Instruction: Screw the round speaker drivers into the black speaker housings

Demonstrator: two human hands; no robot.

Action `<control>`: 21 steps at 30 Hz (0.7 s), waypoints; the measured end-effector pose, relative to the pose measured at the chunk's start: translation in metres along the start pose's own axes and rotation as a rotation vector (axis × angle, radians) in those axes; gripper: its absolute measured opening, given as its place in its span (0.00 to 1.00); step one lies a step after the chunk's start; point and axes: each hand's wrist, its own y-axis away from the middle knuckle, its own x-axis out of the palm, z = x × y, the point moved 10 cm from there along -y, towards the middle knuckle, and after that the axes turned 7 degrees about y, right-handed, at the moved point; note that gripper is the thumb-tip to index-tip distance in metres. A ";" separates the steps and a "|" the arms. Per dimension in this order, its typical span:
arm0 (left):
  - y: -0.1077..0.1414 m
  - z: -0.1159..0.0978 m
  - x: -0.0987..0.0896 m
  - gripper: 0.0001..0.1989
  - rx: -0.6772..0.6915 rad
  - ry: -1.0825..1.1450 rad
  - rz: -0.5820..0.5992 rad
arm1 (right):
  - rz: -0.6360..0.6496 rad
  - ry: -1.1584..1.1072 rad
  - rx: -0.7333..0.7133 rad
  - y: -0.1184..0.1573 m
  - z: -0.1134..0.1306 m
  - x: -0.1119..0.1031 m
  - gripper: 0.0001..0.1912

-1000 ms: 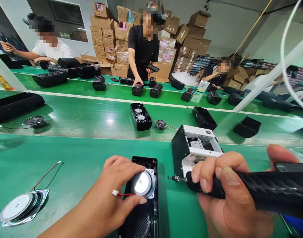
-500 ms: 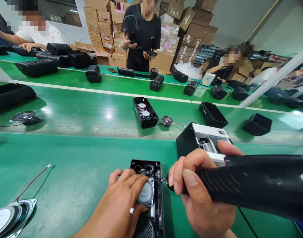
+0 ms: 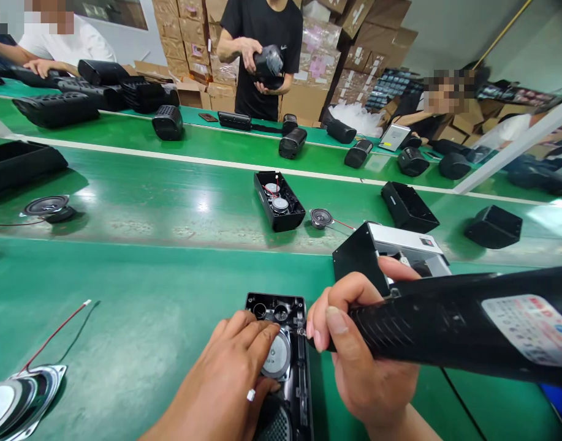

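My left hand (image 3: 225, 373) grips a round silver-backed speaker driver (image 3: 277, 356) in a black plastic speaker housing (image 3: 303, 392), fingers along its upper left side and thumb below it. A small white connector (image 3: 250, 395) shows against this hand. My right hand (image 3: 358, 349) is wrapped round a black electric screwdriver (image 3: 413, 324) held nearly level, its tip pointing left at the driver's upper right edge. Whether the tip touches a screw I cannot tell. Lower in the housing lies a mesh-patterned black part (image 3: 275, 422), partly covered by my left hand.
Another speaker driver (image 3: 14, 404) with a red wire lies at lower left. A box-shaped machine (image 3: 361, 257) stands behind my right hand. Beyond, the green conveyor (image 3: 170, 202) carries an open housing with drivers (image 3: 285, 211), loose drivers and black shells. Co-workers stand or sit across the line.
The screwdriver tip has shifted left, to the driver's edge, and its body has rolled so a label shows. My left hand stays on the driver. The co-worker opposite has brought both hands together round a black speaker.
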 end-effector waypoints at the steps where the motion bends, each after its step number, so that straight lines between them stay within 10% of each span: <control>1: 0.000 -0.001 0.000 0.31 0.006 0.008 -0.007 | 0.002 -0.002 0.000 0.000 -0.001 0.000 0.28; 21: -0.005 -0.004 0.009 0.32 -0.019 -0.095 -0.011 | 0.090 0.010 -0.029 -0.005 -0.017 0.014 0.24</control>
